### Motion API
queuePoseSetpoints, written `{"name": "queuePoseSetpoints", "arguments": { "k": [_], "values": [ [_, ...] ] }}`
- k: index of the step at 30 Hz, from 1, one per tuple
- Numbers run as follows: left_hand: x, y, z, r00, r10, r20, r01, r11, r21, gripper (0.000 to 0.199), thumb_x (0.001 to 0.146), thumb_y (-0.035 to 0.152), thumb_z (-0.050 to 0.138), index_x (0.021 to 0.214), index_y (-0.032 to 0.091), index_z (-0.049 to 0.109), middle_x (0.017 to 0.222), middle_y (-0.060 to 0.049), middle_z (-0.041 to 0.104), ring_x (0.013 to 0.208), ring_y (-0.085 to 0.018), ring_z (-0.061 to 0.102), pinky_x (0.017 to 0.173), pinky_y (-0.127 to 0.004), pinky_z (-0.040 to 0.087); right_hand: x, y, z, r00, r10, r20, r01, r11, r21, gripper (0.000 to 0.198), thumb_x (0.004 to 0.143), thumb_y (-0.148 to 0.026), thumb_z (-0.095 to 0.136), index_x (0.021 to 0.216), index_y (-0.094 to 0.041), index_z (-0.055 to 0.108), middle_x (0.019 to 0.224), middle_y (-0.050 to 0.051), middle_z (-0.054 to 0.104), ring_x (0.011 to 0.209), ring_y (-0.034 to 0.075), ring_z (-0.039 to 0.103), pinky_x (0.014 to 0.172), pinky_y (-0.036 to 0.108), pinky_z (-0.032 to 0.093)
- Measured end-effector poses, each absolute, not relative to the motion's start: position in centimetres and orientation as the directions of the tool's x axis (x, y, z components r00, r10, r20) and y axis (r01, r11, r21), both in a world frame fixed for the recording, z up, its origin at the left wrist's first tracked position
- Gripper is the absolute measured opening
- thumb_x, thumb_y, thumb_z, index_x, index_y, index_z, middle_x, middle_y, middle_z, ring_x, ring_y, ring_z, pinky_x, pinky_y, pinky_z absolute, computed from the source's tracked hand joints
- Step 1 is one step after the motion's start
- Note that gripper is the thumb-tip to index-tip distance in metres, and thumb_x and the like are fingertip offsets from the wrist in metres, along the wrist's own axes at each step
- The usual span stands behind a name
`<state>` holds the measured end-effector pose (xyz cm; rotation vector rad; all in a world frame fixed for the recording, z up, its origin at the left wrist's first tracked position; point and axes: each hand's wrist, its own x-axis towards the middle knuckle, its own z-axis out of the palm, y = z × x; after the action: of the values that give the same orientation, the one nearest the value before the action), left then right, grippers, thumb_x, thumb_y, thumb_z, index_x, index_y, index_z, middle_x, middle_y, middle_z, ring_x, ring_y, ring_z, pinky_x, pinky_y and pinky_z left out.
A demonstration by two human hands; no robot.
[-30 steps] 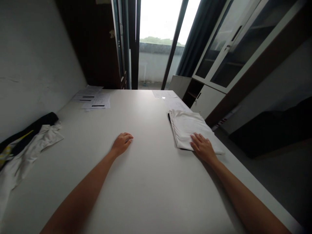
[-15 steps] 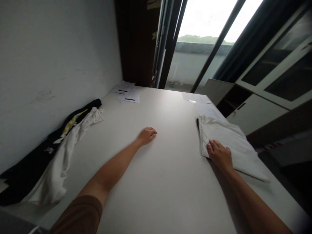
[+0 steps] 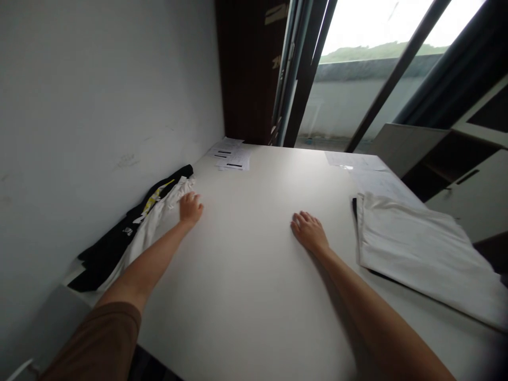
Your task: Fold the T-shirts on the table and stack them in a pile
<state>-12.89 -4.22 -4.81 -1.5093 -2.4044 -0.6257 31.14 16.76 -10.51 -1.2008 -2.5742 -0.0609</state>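
My left hand (image 3: 191,208) reaches to the far end of a white garment (image 3: 148,225) on the left side of the table. Its fingers are slightly bent and apart at the cloth's edge, not closed on it. Behind that garment, along the wall, lies a black garment (image 3: 107,254) with yellow and white print. Toward the middle, my right hand (image 3: 309,230) rests palm down on the white tabletop (image 3: 254,286), fingers loosely extended and holding nothing. To its right is a flat folded white garment (image 3: 416,238), with a dark layer showing beneath its edge.
Printed papers (image 3: 234,156) lie at the far left corner, and more sheets (image 3: 365,169) at the far right. A grey wall (image 3: 119,106) borders the table's left side. Beyond the far edge are a dark door (image 3: 250,74) and a window; cabinets (image 3: 476,180) stand at right.
My right hand has left the folded white garment and moved left onto the tabletop. The left hand has gone left to the unfolded white garment. The view has turned left.
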Motion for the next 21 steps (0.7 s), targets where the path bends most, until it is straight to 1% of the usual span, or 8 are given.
{"name": "queuePoseSetpoints", "arguments": {
  "k": [2,3,5,9,13,17,21],
  "values": [
    [-16.2,-6.7,-4.2,-0.658,0.66,0.362,0.736,0.666,0.121,0.046,0.09,0.026,0.055,0.133,0.011,0.058,0.142,-0.023,0.05,0.134,-0.039,0.042,0.11,-0.054,0.035,30.3,16.7,-10.4,-0.607,0.738,0.295,0.748,0.656,-0.1,0.045,0.104,-0.04,0.04,0.139,-0.019,0.058,0.149,0.016,0.053,0.138,0.031,0.046,0.114,0.048,0.033],
    [-17.5,-7.6,-4.0,-0.727,0.607,0.322,0.661,0.745,0.088,0.047,0.092,0.03,0.054,0.134,0.01,0.057,0.139,-0.024,0.052,0.131,-0.04,0.046,0.106,-0.053,0.038,30.0,16.7,-10.3,-0.607,0.737,0.298,0.746,0.658,-0.108,0.045,0.104,-0.039,0.04,0.139,-0.019,0.058,0.149,0.016,0.053,0.138,0.032,0.046,0.114,0.048,0.033],
    [-18.9,-8.5,-3.8,-0.778,0.563,0.279,0.6,0.798,0.062,0.046,0.093,0.032,0.054,0.132,0.009,0.058,0.134,-0.025,0.055,0.126,-0.041,0.05,0.102,-0.052,0.041,29.4,16.8,-10.2,-0.6,0.741,0.302,0.745,0.655,-0.126,0.044,0.103,-0.038,0.042,0.138,-0.019,0.059,0.149,0.016,0.054,0.138,0.032,0.046,0.114,0.048,0.033],
    [-18.6,-7.4,-3.7,-0.771,0.598,0.221,0.625,0.776,0.079,0.04,0.093,0.026,0.052,0.129,0.01,0.059,0.128,-0.023,0.061,0.12,-0.038,0.056,0.099,-0.048,0.044,29.0,16.8,-10.0,-0.598,0.745,0.294,0.737,0.656,-0.163,0.043,0.102,-0.037,0.043,0.137,-0.019,0.06,0.15,0.016,0.053,0.139,0.033,0.045,0.115,0.049,0.032],
    [-15.7,-4.6,-3.8,-0.747,0.639,0.184,0.663,0.737,0.132,0.039,0.094,0.022,0.049,0.13,0.009,0.057,0.123,-0.024,0.064,0.115,-0.038,0.062,0.095,-0.047,0.046,29.4,16.5,-9.8,-0.625,0.726,0.286,0.7,0.684,-0.206,0.04,0.103,-0.037,0.045,0.135,-0.021,0.061,0.15,0.013,0.054,0.14,0.03,0.045,0.116,0.046,0.031],
    [-11.3,-1.1,-4.3,-0.696,0.701,0.155,0.717,0.664,0.213,0.04,0.096,0.025,0.049,0.133,0.012,0.057,0.126,-0.024,0.065,0.114,-0.037,0.064,0.094,-0.045,0.048,29.7,16.5,-9.8,-0.649,0.703,0.29,0.663,0.71,-0.236,0.038,0.102,-0.036,0.047,0.134,-0.022,0.063,0.149,0.012,0.055,0.14,0.028,0.045,0.117,0.043,0.031],
    [-4.8,2.7,-5.1,-0.592,0.798,0.11,0.779,0.533,0.33,0.04,0.097,0.028,0.05,0.135,0.019,0.058,0.124,-0.018,0.069,0.111,-0.03,0.067,0.09,-0.038,0.05,30.1,16.7,-10.0,-0.661,0.699,0.275,0.64,0.715,-0.281,0.038,0.101,-0.036,0.05,0.135,-0.023,0.063,0.149,0.01,0.055,0.141,0.027,0.045,0.118,0.043,0.031]
  ]
}}
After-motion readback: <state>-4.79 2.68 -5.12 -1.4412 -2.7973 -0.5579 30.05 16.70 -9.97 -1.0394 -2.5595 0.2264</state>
